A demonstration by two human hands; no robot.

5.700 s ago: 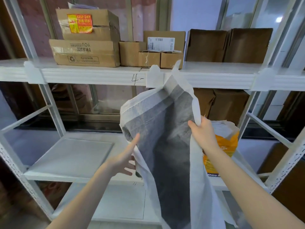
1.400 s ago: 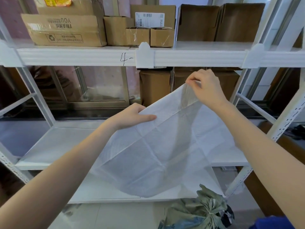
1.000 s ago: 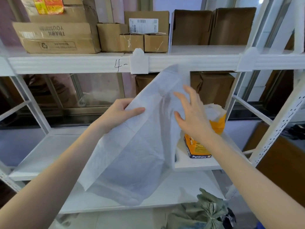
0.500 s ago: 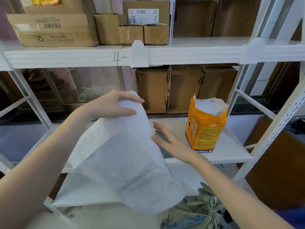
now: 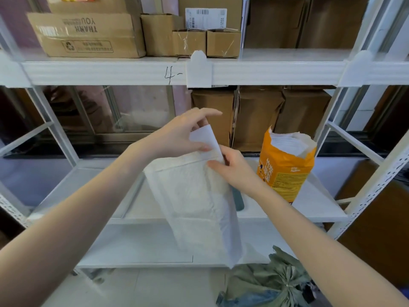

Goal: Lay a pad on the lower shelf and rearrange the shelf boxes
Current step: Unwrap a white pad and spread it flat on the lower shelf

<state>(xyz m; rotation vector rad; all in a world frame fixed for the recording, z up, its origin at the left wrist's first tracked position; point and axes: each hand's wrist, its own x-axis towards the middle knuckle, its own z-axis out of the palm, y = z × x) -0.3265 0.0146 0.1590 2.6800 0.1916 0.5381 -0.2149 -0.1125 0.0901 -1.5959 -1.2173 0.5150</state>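
A white pad hangs folded in front of the middle shelf, its lower end reaching past the lowest shelf. My left hand pinches its top corner. Touching the same top edge from the right, my right hand has its fingers closed on the pad. Three brown boxes stand at the back of the middle shelf. Several cardboard boxes sit on the top shelf marked "4-".
An open orange bag of pads stands on the middle shelf to the right of my hands. A dark object lies partly hidden behind the pad. A tied green sack lies on the floor at lower right. White uprights frame both sides.
The pad went from spread wide between both hands to folded narrow. My right hand let go, dropped, then came back up to the pad's top edge beside my left hand.
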